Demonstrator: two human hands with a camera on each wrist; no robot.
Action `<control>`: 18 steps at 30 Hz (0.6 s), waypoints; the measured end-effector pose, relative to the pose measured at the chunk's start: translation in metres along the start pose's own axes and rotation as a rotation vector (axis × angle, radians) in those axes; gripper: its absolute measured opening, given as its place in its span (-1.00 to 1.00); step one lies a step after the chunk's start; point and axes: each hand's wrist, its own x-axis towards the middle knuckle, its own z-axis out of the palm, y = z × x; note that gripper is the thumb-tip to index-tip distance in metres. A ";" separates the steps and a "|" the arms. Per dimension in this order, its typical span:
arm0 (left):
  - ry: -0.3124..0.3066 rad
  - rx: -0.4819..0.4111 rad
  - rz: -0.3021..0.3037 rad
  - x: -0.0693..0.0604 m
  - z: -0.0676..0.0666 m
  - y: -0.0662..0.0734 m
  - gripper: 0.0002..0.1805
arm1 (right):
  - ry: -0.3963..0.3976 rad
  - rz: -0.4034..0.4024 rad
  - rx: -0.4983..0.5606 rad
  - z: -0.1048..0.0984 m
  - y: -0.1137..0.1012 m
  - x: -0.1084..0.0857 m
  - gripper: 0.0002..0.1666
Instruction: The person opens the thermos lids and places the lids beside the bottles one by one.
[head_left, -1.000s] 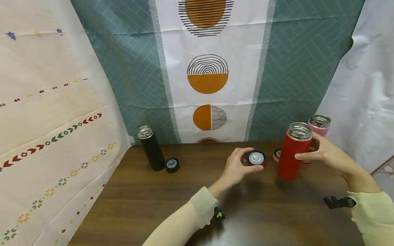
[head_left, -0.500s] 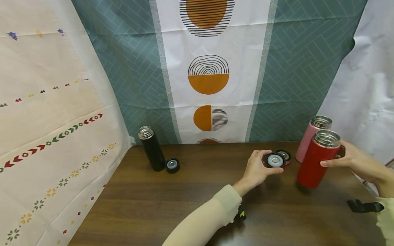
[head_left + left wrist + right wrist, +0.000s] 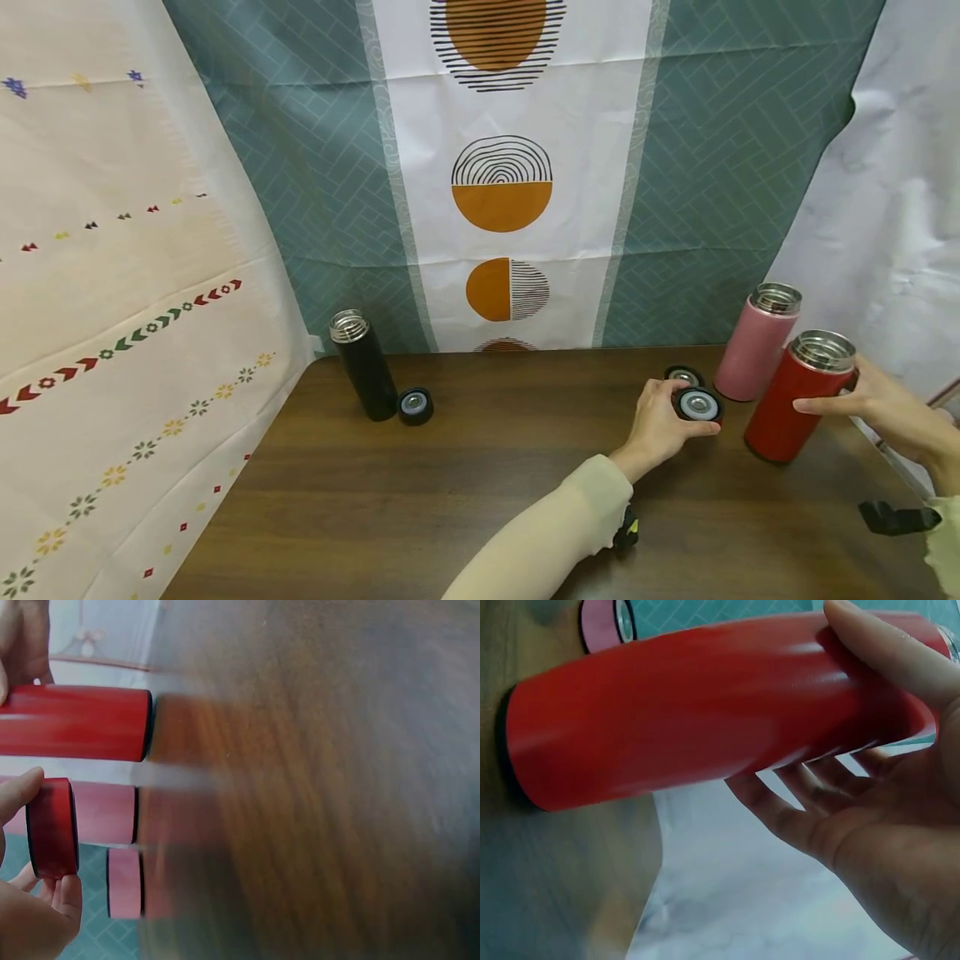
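Observation:
My left hand (image 3: 660,427) pinches a red lid (image 3: 54,829) by its rim, thumb on one side and fingers on the other. Its pale inner face points up, and the lid is held a little above the table. My right hand (image 3: 892,417) grips an uncapped red thermos bottle (image 3: 798,404) near its upper part; the steel mouth faces up. In the right wrist view the thumb lies over the red body and the fingers curl beneath. Just behind the red bottle stands an uncapped pink thermos bottle (image 3: 757,346). A pink lid (image 3: 124,883) lies beside it, partly hidden by my left hand in the head view.
At the table's left stands an uncapped black thermos bottle (image 3: 365,367), its black lid (image 3: 415,406) lying at its foot. The brown wooden table (image 3: 450,500) ends at a patterned cloth (image 3: 502,200) behind. White cloth (image 3: 885,250) hangs at the right.
Both hands have moved right. The red bottle has shifted right and nearer and now stands lower, clear of the pink bottle's front. The red lid has followed, now close to the pink lid.

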 end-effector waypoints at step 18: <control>-0.025 0.159 -0.053 0.005 0.038 0.000 -0.29 | 0.102 -0.013 0.129 0.007 0.012 -0.004 -0.02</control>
